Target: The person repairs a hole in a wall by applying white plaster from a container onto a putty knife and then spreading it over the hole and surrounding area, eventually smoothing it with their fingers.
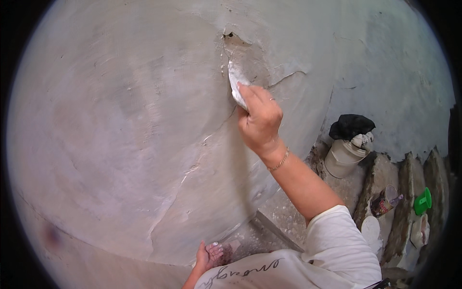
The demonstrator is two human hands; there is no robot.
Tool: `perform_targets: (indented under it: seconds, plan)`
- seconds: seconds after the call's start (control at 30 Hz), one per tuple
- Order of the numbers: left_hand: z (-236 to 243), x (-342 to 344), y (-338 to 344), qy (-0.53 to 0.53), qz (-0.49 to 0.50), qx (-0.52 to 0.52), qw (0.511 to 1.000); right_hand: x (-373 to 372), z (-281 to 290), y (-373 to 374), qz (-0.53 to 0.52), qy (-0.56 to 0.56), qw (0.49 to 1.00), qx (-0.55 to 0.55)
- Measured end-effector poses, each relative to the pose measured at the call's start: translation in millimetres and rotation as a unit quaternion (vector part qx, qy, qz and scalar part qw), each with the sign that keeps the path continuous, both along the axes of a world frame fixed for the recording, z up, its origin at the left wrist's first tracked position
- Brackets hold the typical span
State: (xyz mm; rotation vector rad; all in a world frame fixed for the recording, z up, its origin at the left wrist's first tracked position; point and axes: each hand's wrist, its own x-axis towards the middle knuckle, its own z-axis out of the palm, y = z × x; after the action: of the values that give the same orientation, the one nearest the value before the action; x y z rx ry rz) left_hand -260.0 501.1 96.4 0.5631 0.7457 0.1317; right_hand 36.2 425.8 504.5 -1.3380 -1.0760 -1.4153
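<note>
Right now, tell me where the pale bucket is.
In the head view, the pale bucket is at right, lower than the right hand, above and left of the green cup, topped by a black bundle.

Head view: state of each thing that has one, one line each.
Right hand: closed on white piece
White piece: held at the wall
Left hand: open, palm up
Wall: cracked, surface broken away below a small hole
Bucket: black bag at its mouth
Green cup: contents not visible
</note>
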Motion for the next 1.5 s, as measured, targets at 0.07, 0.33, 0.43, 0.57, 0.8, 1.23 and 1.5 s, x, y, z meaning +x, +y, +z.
perform_targets:
  seconds: [0.07, 0.33, 0.43, 0.57, 0.8, 1.23, 1.5]
  plan:
    - [9, 7, -1, 0.004, 0.002, 0.005, 1.000, -8, 0, -12, 0.094, 0.070, 0.993, 0.018]
    - [1, 6, -2, -0.016, -0.002, -0.013, 1.000, 0, 14, -17, -0.048, 0.161, 0.986, 0.013]
    - [3, 7, -4, 0.008, -0.005, -0.007, 1.000, -21, 5, -2, 0.031, 0.105, 0.994, 0.014]
    - [-1, 2, -3, -0.002, 0.010, 0.004, 1.000, -28, 30, -19, 0.132, 0.106, 0.985, 0.045]
    - [-2, -12, 3, 0.020, 0.037, 0.006, 0.999, -9, 39, -4, 0.286, 0.167, 0.944, -0.010]
    - [4, -12, 2, 0.017, 0.022, 0.013, 1.000, 30, 66, -40, 0.323, 0.228, 0.912, 0.110]
    - [10, -4, -3, 0.016, 0.017, 0.009, 1.000, -30, 37, 1, 0.075, -0.043, 0.993, 0.083]
